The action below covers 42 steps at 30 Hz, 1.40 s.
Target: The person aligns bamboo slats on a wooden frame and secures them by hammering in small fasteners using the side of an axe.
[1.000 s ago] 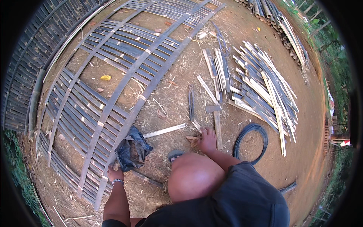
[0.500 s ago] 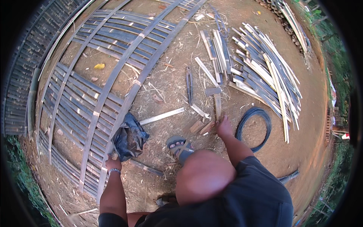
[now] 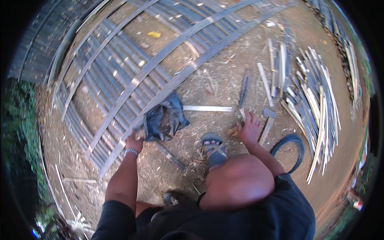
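My right hand is open with its fingers apart, just left of a hatchet lying on the ground. Under and beside it are short wood blocks. Beyond its fingertips lies a dark long-handled pair of pincers. My left hand is at the near edge of a large frame of dark bamboo slats, touching or close to its outer slat. How its fingers are set is blurred. Right beside that hand, a crumpled black plastic bag lies with its mouth upward.
A pale strip lies beyond the bag. To the right are a coil of dark wire and a large heap of split bamboo strips. My sandalled foot stands between my hands. Chips litter the dirt ground.
My right hand has let go of the hatchet's handle and moved left, its fingers spreading over the wood blocks. My left hand stays by the slat frame. The whole view has turned and shifted.
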Each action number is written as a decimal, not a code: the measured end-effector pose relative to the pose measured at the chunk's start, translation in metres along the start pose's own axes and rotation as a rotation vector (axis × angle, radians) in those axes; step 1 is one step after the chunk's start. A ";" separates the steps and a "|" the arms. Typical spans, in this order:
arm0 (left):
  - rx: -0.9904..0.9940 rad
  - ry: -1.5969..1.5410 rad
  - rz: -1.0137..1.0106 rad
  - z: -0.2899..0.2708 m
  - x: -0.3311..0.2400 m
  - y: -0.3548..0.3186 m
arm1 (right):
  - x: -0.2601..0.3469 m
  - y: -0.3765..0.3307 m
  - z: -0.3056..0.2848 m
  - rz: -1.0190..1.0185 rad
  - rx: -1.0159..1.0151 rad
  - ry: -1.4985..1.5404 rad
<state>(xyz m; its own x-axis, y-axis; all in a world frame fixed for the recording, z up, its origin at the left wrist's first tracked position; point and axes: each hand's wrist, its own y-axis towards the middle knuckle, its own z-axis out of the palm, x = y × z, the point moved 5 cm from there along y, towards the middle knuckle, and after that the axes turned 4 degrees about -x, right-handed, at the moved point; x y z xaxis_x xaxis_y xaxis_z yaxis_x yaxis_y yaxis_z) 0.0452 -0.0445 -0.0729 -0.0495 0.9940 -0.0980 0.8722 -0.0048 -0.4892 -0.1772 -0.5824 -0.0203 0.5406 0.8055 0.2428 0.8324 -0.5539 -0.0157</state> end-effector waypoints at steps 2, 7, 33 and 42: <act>-0.057 -0.070 0.026 0.004 0.006 -0.003 | 0.042 0.030 0.005 -0.241 0.009 0.086; -0.445 -0.476 -0.073 0.007 0.012 -0.037 | 0.109 0.060 0.031 -0.503 0.230 0.078; 0.443 -1.192 -0.392 0.123 -0.057 -0.162 | 0.057 0.023 0.064 -0.286 0.469 0.124; 0.631 -1.212 0.011 0.080 -0.114 -0.194 | 0.119 -0.005 0.031 -0.412 0.474 0.434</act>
<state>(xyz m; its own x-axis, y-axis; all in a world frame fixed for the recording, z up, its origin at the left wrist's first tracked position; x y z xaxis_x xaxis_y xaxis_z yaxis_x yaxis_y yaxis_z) -0.1569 -0.1658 -0.0363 -0.7209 0.2762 -0.6357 0.5229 -0.3852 -0.7604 -0.1131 -0.4777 -0.0210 0.1605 0.7183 0.6770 0.9726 0.0019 -0.2325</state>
